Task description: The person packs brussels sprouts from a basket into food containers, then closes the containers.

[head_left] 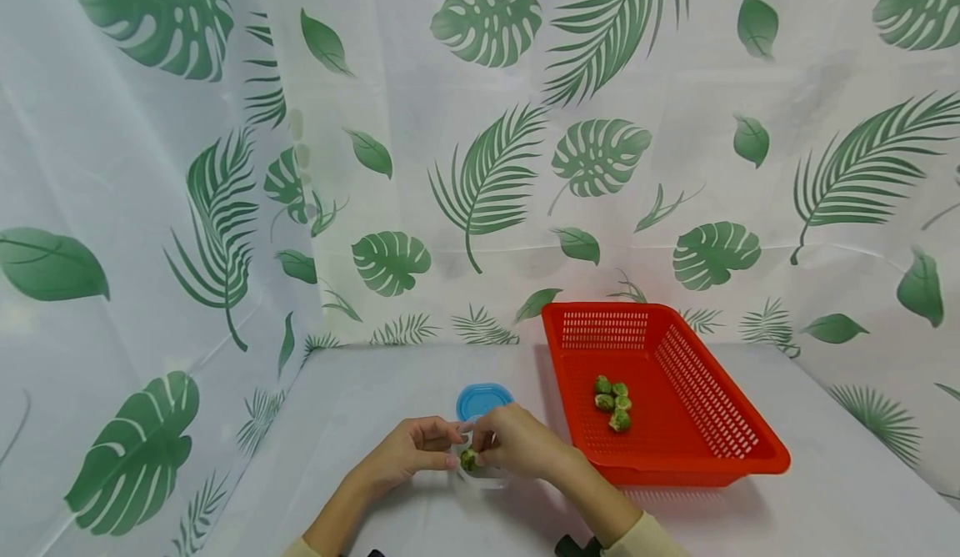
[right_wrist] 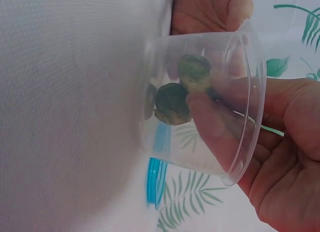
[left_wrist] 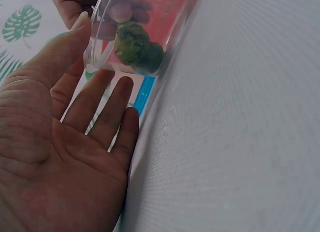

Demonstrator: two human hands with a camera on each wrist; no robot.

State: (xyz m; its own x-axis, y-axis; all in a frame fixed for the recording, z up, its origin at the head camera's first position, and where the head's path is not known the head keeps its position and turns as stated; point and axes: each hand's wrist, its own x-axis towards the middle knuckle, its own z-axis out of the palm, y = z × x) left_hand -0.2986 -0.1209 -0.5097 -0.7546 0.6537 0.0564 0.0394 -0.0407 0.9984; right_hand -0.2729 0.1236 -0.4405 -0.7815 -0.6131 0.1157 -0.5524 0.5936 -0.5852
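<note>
A clear plastic tub [head_left: 483, 482] stands on the white table, with Brussels sprouts [right_wrist: 172, 103] inside near its bottom. My right hand [head_left: 525, 444] reaches into the tub from the right, its thumb and fingers pinching a Brussels sprout [right_wrist: 195, 72]. On the tub's left side is my left hand [head_left: 408, 454]. In the left wrist view its thumb touches the rim, and the other fingers extend fairly straight along the tub wall, palm uncovered. Both wrist views show sprouts through the clear wall; part of the tub is hidden by the hands in the head view.
A blue lid [head_left: 483, 403] lies on the table just behind the tub. To the right stands a red perforated basket [head_left: 697, 432] holding several Brussels sprouts [head_left: 619, 420]. A leaf-patterned curtain [head_left: 487, 198] hangs behind and at the left of the table.
</note>
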